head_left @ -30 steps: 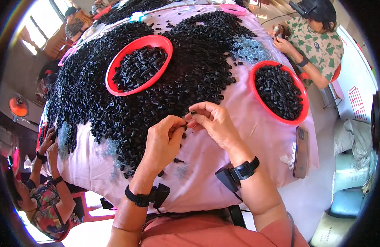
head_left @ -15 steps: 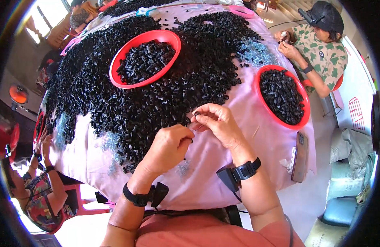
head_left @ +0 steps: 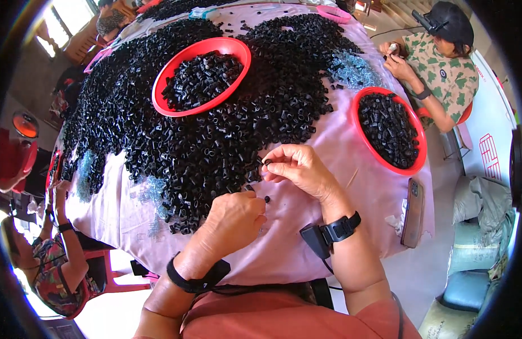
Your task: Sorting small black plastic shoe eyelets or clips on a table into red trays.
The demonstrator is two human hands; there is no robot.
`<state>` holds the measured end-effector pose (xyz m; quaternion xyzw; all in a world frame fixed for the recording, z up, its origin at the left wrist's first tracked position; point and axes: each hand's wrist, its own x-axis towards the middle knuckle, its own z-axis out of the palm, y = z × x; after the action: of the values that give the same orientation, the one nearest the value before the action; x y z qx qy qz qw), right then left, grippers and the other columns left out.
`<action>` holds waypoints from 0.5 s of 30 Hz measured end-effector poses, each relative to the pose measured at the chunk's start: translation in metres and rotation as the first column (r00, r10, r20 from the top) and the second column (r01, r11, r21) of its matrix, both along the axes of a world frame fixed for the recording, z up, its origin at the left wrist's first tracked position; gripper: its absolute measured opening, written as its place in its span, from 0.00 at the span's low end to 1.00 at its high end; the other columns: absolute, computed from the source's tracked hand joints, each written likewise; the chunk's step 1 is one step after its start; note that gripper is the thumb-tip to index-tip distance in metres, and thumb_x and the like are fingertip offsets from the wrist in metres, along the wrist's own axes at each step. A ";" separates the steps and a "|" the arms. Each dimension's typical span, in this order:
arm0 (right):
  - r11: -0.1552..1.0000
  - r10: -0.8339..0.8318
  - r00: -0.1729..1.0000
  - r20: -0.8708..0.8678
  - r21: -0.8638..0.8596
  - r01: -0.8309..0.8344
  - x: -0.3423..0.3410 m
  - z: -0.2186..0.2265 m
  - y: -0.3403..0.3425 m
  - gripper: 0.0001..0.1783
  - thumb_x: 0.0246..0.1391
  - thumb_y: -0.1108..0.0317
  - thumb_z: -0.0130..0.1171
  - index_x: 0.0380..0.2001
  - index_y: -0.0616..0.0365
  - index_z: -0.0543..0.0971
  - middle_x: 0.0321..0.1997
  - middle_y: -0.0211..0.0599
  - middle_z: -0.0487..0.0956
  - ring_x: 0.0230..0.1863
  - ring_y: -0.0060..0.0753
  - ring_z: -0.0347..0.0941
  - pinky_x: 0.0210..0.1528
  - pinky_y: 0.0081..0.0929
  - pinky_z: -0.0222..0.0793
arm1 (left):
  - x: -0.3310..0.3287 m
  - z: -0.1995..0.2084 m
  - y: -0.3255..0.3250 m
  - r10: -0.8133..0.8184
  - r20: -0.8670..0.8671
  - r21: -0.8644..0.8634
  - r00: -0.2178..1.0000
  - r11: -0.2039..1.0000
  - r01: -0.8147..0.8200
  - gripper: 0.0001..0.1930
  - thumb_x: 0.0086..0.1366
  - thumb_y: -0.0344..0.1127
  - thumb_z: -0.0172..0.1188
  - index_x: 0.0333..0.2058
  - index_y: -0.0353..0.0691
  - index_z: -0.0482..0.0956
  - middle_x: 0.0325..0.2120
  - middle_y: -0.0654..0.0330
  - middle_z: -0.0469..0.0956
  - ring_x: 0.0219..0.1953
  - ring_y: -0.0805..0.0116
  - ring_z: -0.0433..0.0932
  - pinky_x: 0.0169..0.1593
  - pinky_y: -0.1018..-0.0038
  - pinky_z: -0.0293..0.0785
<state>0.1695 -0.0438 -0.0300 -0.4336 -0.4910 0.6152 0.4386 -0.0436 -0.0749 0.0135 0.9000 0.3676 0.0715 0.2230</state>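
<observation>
The right hand (head_left: 300, 172) is pinching a small, glossy black piece (head_left: 267, 161) between thumb and forefinger, tips nearly meeting. Nearer the body, the left hand (head_left: 233, 220) is curling knuckles-up, hiding its fingertips; a dark round bit (head_left: 267, 199) is showing just beside it, held or loose I cannot tell. For good control, the right fingertips should be pressing lightly, leaving the piece's edge visible, with both wrists resting low and steady. Beyond both hands, a broad heap of small black tubular pieces (head_left: 216, 141) is covering much of the pink-cloth-covered bench (head_left: 283, 237), with a round red basin (head_left: 230, 46) sitting on it; rightward of the right hand, another filled round red basin (head_left: 357, 116) is standing.
</observation>
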 end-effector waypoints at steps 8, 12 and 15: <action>0.997 0.014 1.000 -0.024 0.074 -0.012 -0.001 -0.003 0.001 0.09 0.58 0.73 0.66 0.42 0.63 0.83 0.36 0.36 0.85 0.38 0.24 0.82 0.44 0.25 0.80 | 0.004 -0.003 0.000 0.021 -0.066 0.059 0.998 0.998 -0.017 0.03 0.55 0.32 0.62 0.29 0.41 0.81 0.28 0.56 0.79 0.30 0.51 0.81 0.33 0.60 0.77; 0.996 0.014 0.999 -0.043 0.089 -0.010 -0.003 -0.001 -0.001 0.10 0.55 0.74 0.68 0.41 0.63 0.83 0.36 0.36 0.85 0.38 0.24 0.82 0.44 0.24 0.80 | -0.006 0.007 0.011 0.086 0.223 -0.029 0.971 0.996 -0.082 0.02 0.56 0.27 0.63 0.29 0.36 0.81 0.25 0.55 0.81 0.27 0.58 0.83 0.31 0.68 0.78; 0.998 0.034 0.997 -0.063 0.060 -0.030 -0.003 -0.006 -0.001 0.10 0.53 0.75 0.70 0.40 0.62 0.84 0.37 0.34 0.85 0.39 0.23 0.82 0.44 0.23 0.80 | -0.005 0.022 0.018 0.266 0.333 -0.247 0.905 0.950 -0.188 0.02 0.60 0.23 0.62 0.32 0.31 0.79 0.24 0.55 0.80 0.27 0.72 0.82 0.32 0.73 0.78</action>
<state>0.1669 -0.0452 -0.0360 -0.3926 -0.5015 0.6210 0.4568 -0.0483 -0.0572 0.0358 0.7935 0.4284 0.2227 0.3704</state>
